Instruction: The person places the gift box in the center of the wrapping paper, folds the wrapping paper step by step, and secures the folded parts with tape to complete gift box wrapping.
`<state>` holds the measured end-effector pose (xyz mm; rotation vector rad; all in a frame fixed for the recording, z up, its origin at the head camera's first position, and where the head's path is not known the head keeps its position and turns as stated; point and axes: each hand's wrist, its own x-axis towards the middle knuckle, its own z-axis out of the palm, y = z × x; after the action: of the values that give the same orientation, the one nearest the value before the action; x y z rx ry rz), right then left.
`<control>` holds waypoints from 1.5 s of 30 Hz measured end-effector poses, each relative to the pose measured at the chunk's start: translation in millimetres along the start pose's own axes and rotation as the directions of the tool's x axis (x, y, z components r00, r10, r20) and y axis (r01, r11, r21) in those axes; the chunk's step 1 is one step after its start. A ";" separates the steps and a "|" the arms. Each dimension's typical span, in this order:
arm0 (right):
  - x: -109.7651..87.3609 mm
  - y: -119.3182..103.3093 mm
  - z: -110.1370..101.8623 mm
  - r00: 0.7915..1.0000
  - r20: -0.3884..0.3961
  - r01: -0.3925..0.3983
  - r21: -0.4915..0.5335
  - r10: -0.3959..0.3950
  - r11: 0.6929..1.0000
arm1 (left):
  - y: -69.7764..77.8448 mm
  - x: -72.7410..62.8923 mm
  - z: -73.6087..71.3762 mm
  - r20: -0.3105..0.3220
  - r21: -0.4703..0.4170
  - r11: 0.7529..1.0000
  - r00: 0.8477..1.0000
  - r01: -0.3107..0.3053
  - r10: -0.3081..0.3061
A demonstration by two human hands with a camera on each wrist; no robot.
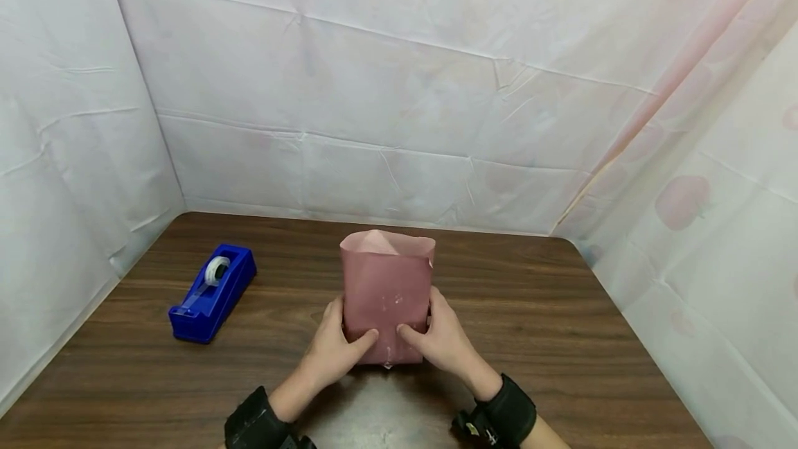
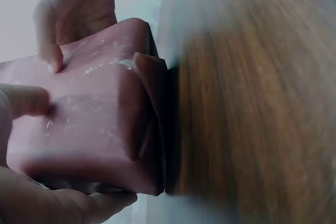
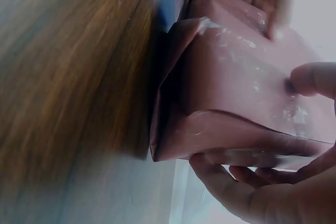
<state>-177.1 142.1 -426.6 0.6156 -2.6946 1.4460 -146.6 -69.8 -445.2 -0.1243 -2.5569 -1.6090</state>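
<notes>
A dusty-pink paper package [image 1: 388, 289] stands upright near the middle of the table, its top end an open paper rim. Clear tape shows on its front face, and its lower end is folded in flaps, as the left wrist view [image 2: 105, 93] shows. My left hand [image 1: 339, 345] grips the left side, thumb on the front and fingers along the side. My right hand [image 1: 442, 335] holds the right side the same way; in the right wrist view its fingers reach under the package [image 3: 236, 77]. What is inside the package is hidden.
A blue tape dispenser [image 1: 215, 296] with a roll of clear tape stands at the left of the wooden table [image 1: 530, 310]. White cloth walls [image 1: 374, 89] enclose the table at the back and both sides.
</notes>
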 end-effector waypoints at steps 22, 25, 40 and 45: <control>-0.4 1.0 -0.6 0.995 -0.034 0.094 0.159 -0.089 0.983 | 5.9 -1.2 -4.2 -0.017 -0.305 0.949 0.997 -0.077 0.075; -0.2 1.3 -0.4 0.990 -0.052 0.134 0.149 -0.128 0.980 | 4.7 -1.2 -3.6 -0.020 -0.298 0.950 0.995 -0.097 0.095; -10.3 -41.1 -12.1 0.991 -0.105 0.099 0.128 -0.086 0.987 | 10.8 -1.9 -3.1 -0.047 -0.226 0.970 0.995 -0.093 0.084; -11.2 -45.4 -13.1 0.995 -0.092 0.058 0.149 -0.044 0.987 | 14.9 0.2 -0.7 -0.062 -0.233 0.970 0.996 -0.072 0.059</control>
<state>-153.0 134.0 -385.3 0.6072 -2.5012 1.6350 -144.7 -64.0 -431.6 -0.1804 -2.2888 -1.8570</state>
